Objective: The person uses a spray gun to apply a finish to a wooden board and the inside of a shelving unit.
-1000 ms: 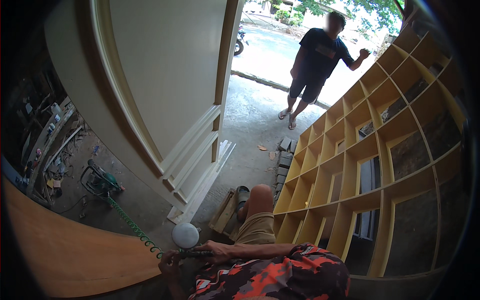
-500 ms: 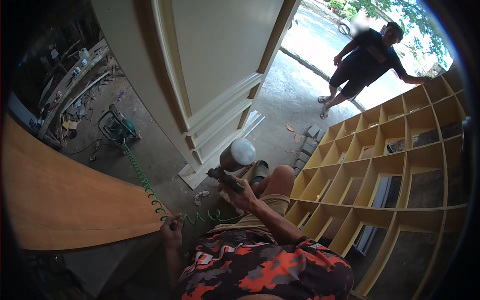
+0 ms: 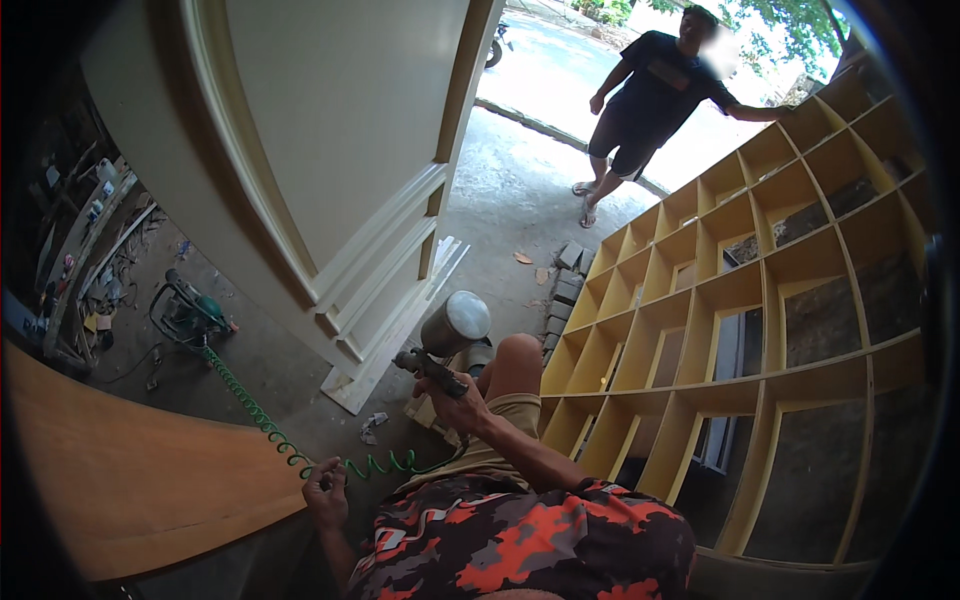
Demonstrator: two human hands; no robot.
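Observation:
My right hand (image 3: 458, 404) is closed around the handle of a dark spray gun (image 3: 428, 368). A round metal cup (image 3: 457, 322) sits on top of the gun, in front of my right knee. Lower left, my left hand (image 3: 326, 488) grips a green coiled air hose (image 3: 236, 392). From that hand the coils run on toward my lap and the gun, while the other end leads up to a green machine (image 3: 196, 316) on the floor. Part of the hose near my lap is hidden by my arm and shirt.
A cream panelled door-like piece (image 3: 370, 130) stands ahead on pale boards (image 3: 350, 390). An orange-brown wood panel (image 3: 150, 470) lies at left. To the right rises a yellow wooden grid shelf (image 3: 660, 375), a person (image 3: 660, 95) touching its far end. Grey blocks (image 3: 565, 290) line its base.
The whole view has swung to the right, so the surroundings sit further left. Both hands keep their holds on the spray gun and hose.

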